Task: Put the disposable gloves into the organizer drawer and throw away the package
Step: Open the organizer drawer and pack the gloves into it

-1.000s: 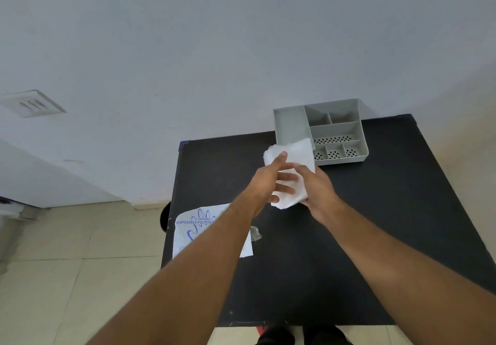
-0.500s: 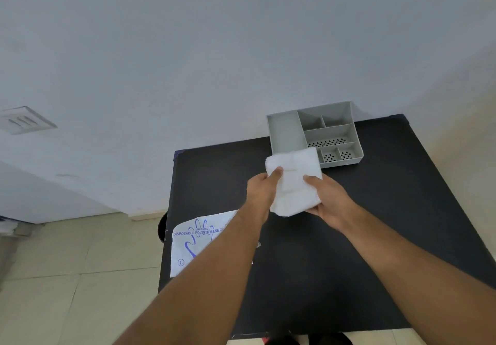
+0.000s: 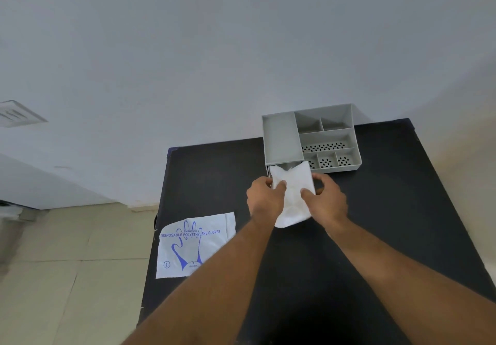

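The empty glove package (image 3: 195,245) is left flat at the table's (image 3: 375,237) near-left edge, not yet discarded. The glove stack (image 3: 292,194), pinched by the left hand (image 3: 264,199) and right hand (image 3: 326,201), has been carried forward to the grey organizer (image 3: 280,138); its far edge apparently enters the pulled-out drawer.

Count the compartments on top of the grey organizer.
7 on the organizer: one long compartment along its left side, two small ones at the back right, one wide perforated one in the middle right, and three small perforated ones along the front right, the leftmost partly hidden by the gloves.
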